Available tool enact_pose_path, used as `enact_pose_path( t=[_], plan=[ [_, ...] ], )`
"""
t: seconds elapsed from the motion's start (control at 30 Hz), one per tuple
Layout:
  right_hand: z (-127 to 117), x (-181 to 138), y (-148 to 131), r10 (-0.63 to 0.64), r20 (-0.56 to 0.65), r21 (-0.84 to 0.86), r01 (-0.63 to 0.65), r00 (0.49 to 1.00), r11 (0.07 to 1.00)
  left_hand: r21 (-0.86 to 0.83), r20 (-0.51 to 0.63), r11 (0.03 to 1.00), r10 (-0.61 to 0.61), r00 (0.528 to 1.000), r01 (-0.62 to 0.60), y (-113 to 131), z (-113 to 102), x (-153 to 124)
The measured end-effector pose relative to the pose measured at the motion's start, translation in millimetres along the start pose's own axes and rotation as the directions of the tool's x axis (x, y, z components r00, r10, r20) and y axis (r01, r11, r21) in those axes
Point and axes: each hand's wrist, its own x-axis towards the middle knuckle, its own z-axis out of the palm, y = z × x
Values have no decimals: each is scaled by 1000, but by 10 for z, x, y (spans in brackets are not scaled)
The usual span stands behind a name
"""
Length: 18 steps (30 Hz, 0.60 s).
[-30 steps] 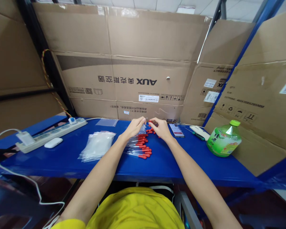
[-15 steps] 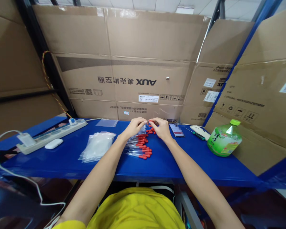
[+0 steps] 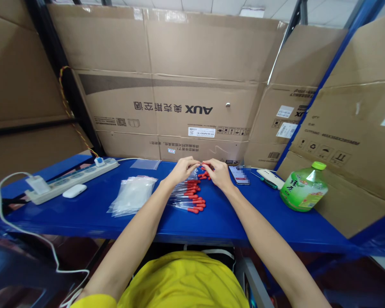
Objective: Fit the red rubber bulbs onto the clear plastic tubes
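Note:
My left hand (image 3: 182, 169) is closed in a pinch, its fingertips meeting those of the right hand above the blue table. What it pinches is too small to make out. My right hand (image 3: 219, 173) is closed on a red rubber bulb (image 3: 205, 165), partly covered by the fingers. Below the hands lies a row of droppers (image 3: 192, 197), clear thin tubes with red bulbs pointing right. Beyond them, loose red bulbs (image 3: 205, 176) lie between the hands, beside small clear pieces (image 3: 195, 173) partly hidden by my left hand.
Clear plastic bags (image 3: 133, 194) are stacked on the left, and a flat bag (image 3: 145, 164) lies farther back. A power strip (image 3: 73, 182) and a white case (image 3: 74, 191) are at far left. A phone (image 3: 239, 175), green-handled tool (image 3: 268, 183) and green bottle (image 3: 304, 188) stand or lie right.
The view has shifted slightly. Both hands stay together in nearly the same pose, with the fingertips a little closer around the red bulb.

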Motion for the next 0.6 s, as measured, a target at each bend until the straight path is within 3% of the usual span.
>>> enact_pose_path(
  t=[0.17,0.33,0.6],
  plan=[
    [10,-2,-6,58,-4,73,-57,998,996,5,6,999,45,999,-45,-30,-3,13],
    [58,-10,13,212,50,248,-218,976,944,24,29,998,63,998,-64,-61,11,10],
    [-52,62,-9,131,56,115,-137,990,984,90,11,995,36,999,-37,4,66,-10]
  ],
)
